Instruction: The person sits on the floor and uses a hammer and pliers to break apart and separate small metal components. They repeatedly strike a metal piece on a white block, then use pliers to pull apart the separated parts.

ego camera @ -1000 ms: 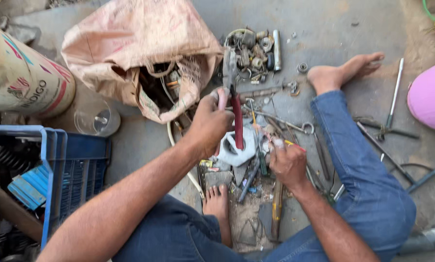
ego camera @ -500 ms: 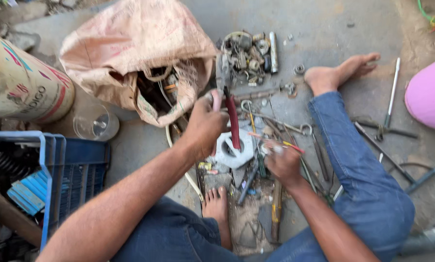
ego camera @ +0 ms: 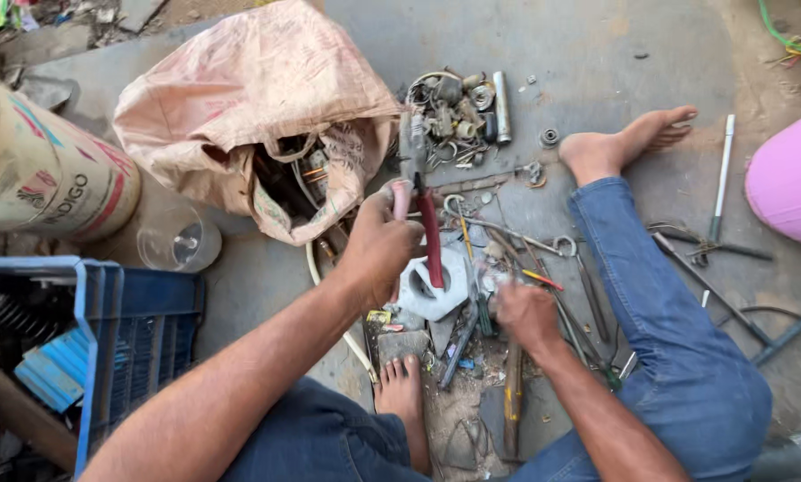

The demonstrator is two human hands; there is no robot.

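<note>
I sit on a concrete floor with my legs around a scatter of tools. My left hand (ego camera: 381,245) grips red-handled pliers (ego camera: 431,236), whose handles point down over a flat white plastic part (ego camera: 434,287) with round holes. My right hand (ego camera: 525,314) rests closed on the small tools just right of that white part, next to a thin red and yellow screwdriver (ego camera: 541,278); what its fingers hold is hidden. My bare left foot (ego camera: 404,393) lies below the white part.
An open tan sack (ego camera: 249,116) of parts lies upper left, a pile of metal fittings (ego camera: 458,112) beyond the pliers. A blue crate (ego camera: 124,339) stands at left, a clear jar (ego camera: 179,241) beside it. Long tools (ego camera: 720,178) and a pink object (ego camera: 793,183) lie right.
My left hand with the pliers has shifted slightly up and left. My right hand slid a little down and left among the tools. The view tilted a bit.
</note>
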